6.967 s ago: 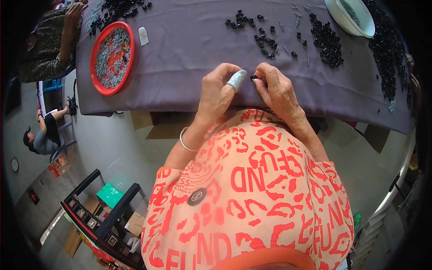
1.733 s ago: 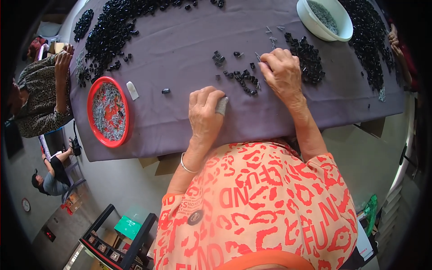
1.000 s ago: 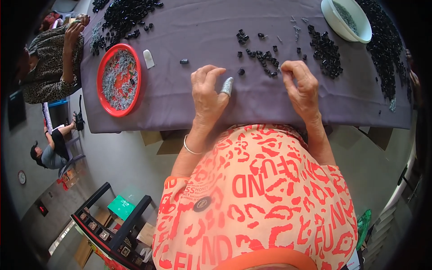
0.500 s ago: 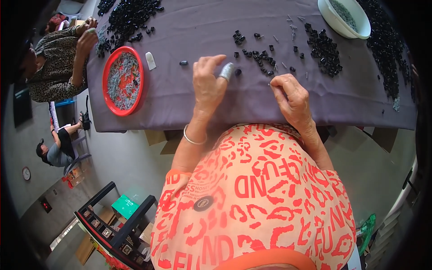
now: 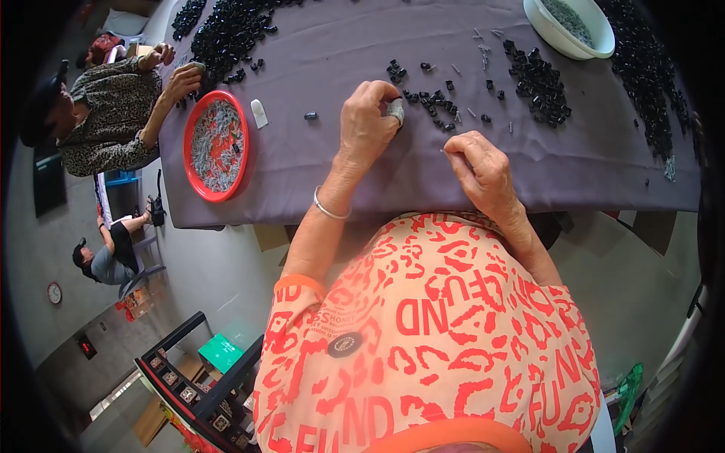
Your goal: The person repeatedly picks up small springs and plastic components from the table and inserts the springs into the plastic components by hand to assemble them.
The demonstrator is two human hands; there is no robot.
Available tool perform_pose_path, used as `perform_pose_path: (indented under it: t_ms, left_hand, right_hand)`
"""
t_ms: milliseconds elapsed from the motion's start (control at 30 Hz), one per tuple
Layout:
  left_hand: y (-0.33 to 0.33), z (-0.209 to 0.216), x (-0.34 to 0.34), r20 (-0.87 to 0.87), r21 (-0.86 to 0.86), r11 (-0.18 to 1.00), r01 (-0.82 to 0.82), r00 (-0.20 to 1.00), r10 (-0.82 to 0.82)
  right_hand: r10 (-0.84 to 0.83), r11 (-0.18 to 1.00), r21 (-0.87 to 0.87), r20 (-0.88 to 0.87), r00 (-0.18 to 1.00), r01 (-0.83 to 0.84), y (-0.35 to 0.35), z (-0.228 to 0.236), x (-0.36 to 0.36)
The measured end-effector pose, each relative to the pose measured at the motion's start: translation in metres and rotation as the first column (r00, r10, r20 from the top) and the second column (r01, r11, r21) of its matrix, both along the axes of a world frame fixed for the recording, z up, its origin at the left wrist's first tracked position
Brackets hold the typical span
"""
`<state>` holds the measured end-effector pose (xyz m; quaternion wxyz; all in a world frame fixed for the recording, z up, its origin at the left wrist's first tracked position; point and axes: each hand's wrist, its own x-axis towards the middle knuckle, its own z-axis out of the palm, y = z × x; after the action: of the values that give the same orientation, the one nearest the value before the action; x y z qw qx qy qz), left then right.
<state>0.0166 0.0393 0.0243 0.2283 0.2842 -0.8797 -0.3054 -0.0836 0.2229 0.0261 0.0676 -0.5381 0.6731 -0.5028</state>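
Observation:
My left hand [image 5: 366,124] is over the dark cloth with thumb and index finger pinched together. A small black plastic part shows as a dark bit at its fingertips. Silvery-grey wrapping [image 5: 395,112] covers a digit of that hand. To its right, my right hand [image 5: 485,172] is closed in a pinch, and the tip of a thin grey pin pokes out at its fingertips. Just beyond both hands lies a loose cluster of black plastic parts [image 5: 432,106]. A few loose grey pins [image 5: 484,57] are scattered farther back. One black part [image 5: 310,116] lies alone left of my left hand.
A red bowl [image 5: 243,155] of grey pins stands at left, beside a white piece [image 5: 259,114]. Black parts heap at far left [image 5: 226,38], right [image 5: 540,90] and far right [image 5: 642,68]. A white bowl [image 5: 604,49] holds pins. A co-worker [image 5: 113,113] works at left; another person [image 5: 113,253] sits farther off.
My left hand has moved forward and right, and its open fingers have closed on the black part that lay beside them. My right hand stays pinched. The co-worker's hands have shifted.

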Motion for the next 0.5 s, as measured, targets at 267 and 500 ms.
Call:
perform_pose_path:
  t_ms: [267,500]
  left_hand:
    - [0.018,0.025,0.030,-0.303,0.930,0.271,0.248,0.935,0.185]
    - [0.059,0.014,0.046,-0.274,0.950,-0.026,0.313,0.868,0.414]
  right_hand:
    - [-0.028,0.999,-0.013,0.071,0.997,0.029,0.001,0.003,0.001]
    - [-0.028,0.998,-0.053,0.156,0.987,0.036,-0.004,0.016,0.006]
